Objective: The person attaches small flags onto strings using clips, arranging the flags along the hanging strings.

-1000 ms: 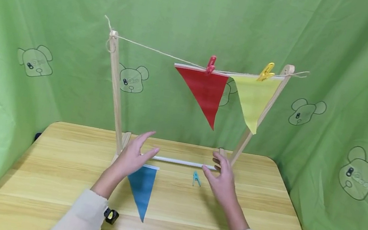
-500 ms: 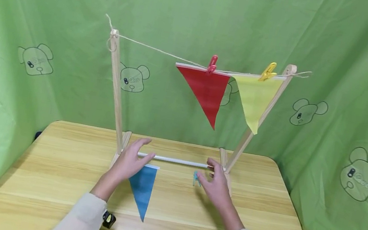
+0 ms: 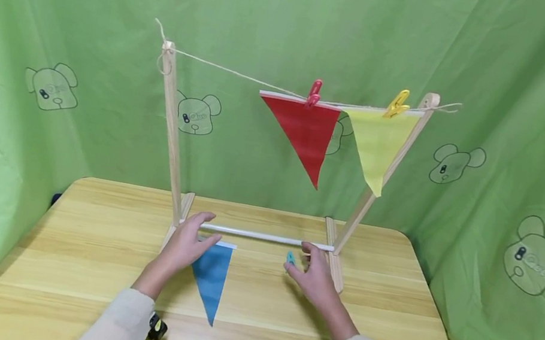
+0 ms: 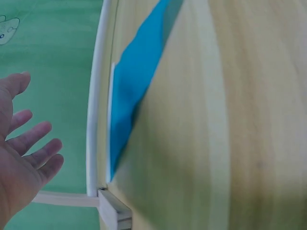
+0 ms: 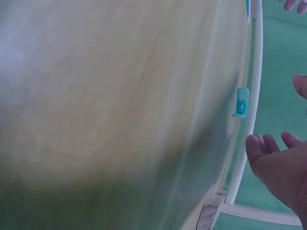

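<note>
A blue triangular flag point(image 3: 212, 278) with a white top edge lies on the table. My left hand point(image 3: 182, 246) hovers at its upper left corner and partly covers it in the head view. In the left wrist view the fingers of that hand point(image 4: 21, 158) are spread and hold nothing. My right hand point(image 3: 317, 278) is just right of a small teal clothespin point(image 3: 290, 256), thumb and fingers apart. The right wrist view shows a gap between the clothespin point(image 5: 242, 102) and the right hand point(image 5: 280, 163).
A string point(image 3: 235, 71) runs between two wooden posts point(image 3: 173, 128) joined low down by a white rod point(image 3: 261, 236). A red flag point(image 3: 306, 133) hangs from it by a red clothespin point(image 3: 314, 93), and a yellow flag point(image 3: 377, 146) by a yellow clothespin point(image 3: 397, 103).
Both hands have come lower and nearer the table. The right hand has shifted left, close to the teal clothespin. The flags and the stand stay where they were.
</note>
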`<state>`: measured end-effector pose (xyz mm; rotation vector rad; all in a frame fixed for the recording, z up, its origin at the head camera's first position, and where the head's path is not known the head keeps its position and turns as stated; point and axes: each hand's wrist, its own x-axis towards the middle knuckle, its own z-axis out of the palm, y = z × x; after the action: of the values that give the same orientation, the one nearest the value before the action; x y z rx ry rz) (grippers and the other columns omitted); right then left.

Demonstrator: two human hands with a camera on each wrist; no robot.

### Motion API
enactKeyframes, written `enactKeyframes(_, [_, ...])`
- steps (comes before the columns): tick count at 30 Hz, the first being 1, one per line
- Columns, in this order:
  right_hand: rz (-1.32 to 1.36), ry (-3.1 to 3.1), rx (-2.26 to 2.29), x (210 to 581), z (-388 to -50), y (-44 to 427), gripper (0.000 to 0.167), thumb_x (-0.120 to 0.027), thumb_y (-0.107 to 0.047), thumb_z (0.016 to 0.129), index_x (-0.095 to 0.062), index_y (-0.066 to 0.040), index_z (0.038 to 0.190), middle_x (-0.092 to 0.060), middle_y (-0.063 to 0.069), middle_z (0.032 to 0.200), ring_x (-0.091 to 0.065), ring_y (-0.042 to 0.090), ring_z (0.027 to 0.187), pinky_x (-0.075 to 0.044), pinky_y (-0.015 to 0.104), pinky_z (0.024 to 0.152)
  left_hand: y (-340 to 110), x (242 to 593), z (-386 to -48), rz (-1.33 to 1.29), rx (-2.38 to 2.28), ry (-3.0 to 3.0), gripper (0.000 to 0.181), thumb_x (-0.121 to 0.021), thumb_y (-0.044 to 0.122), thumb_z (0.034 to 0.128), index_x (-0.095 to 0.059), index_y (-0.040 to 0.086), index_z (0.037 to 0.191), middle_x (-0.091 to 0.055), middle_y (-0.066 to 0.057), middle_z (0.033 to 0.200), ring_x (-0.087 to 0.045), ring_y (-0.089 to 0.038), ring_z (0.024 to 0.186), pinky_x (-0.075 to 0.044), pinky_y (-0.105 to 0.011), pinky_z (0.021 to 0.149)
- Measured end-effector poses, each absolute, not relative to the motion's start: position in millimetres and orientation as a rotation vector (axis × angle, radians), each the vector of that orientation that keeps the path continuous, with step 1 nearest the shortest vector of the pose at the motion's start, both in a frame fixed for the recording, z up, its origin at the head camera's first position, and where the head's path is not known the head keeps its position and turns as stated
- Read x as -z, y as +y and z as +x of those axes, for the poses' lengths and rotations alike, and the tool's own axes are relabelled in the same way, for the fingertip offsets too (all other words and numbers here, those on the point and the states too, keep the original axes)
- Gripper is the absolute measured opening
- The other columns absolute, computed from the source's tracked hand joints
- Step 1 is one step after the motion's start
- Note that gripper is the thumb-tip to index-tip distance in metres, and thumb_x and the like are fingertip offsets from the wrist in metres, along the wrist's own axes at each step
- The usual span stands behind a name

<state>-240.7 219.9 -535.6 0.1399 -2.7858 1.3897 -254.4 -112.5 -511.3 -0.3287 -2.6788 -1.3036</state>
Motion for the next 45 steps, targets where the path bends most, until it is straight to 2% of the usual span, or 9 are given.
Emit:
enactKeyframes(14, [0.088,-2.884,-1.269,548,-246,219,0.077,-0.082,-0.028,0.088,-0.045,0.003,0.148,-0.058,0.021,0.134,-0.061,0.036,0.120,-0.055,0.049,0.102,-121,531,-258,-0.207,1.340,-2.696,0.053,-0.075,0.022,0.0959,-0.057,0.000,0.140,-0.060,-0.020,0.143,-0.054,-0.038,0.137,-0.044,-0.053,0.115])
enactKeyframes(24, [0.041,-2.929,-1.230,549,-246,215,0.075,-0.083,-0.028,0.087,-0.048,0.006,0.143,-0.058,0.023,0.133,-0.061,0.039,0.121,-0.055,0.049,0.102,-126,541,-261,-0.144,1.309,-2.707,0.052,-0.078,0.020,0.0926,-0.059,-0.002,0.136,-0.063,-0.022,0.137,-0.057,-0.039,0.132,-0.045,-0.054,0.113])
enactKeyframes(33, [0.060,-2.946,-1.120,552,-248,213,0.073,-0.085,-0.030,0.085,-0.052,0.008,0.138,-0.060,0.021,0.123,-0.061,0.032,0.109,-0.056,0.049,0.097,-127,547,-263,-0.064,1.265,-2.710,0.050,-0.079,0.018,0.0909,-0.061,0.000,0.134,-0.063,-0.022,0.134,-0.057,-0.040,0.128,-0.046,-0.055,0.111])
enactKeyframes(45, [0.071,-2.970,-1.046,553,-248,212,0.068,-0.086,-0.029,0.084,-0.055,0.009,0.131,-0.058,0.019,0.116,-0.059,0.029,0.102,-0.055,0.048,0.094,-127,546,-260,-0.012,1.167,-2.732,0.048,-0.081,0.008,0.0860,-0.063,-0.003,0.129,-0.067,-0.026,0.123,-0.061,-0.042,0.118,-0.051,-0.055,0.103])
